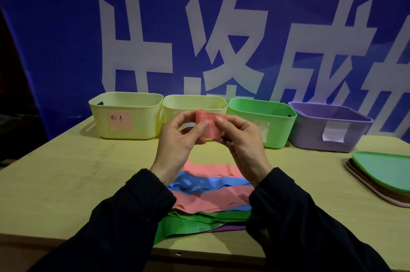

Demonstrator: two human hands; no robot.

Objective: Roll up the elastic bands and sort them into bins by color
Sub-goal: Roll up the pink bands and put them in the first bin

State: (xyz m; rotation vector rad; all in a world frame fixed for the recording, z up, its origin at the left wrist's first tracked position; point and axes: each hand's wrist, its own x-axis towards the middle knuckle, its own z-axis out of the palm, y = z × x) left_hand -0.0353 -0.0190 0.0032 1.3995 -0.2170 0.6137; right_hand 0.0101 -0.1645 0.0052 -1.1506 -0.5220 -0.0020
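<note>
**Pink band held above the table**

Left hand (177,136) and right hand (240,138): both pinch a partly rolled pink elastic band (207,126), raised before four plastic bins: two pale yellow (126,116) (195,103), one green (261,114), one purple (330,125). Loose pile of pink, blue, green and purple bands (206,196) lies on the wooden table (66,183) below.

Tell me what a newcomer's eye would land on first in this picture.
First, the left hand and right hand, raised at centre, pinching a pink elastic band between them. Behind them four bins line the table's far edge, the leftmost yellow bin with a pink label. Below the hands lies a pile of pink, blue, green and purple bands.
</note>
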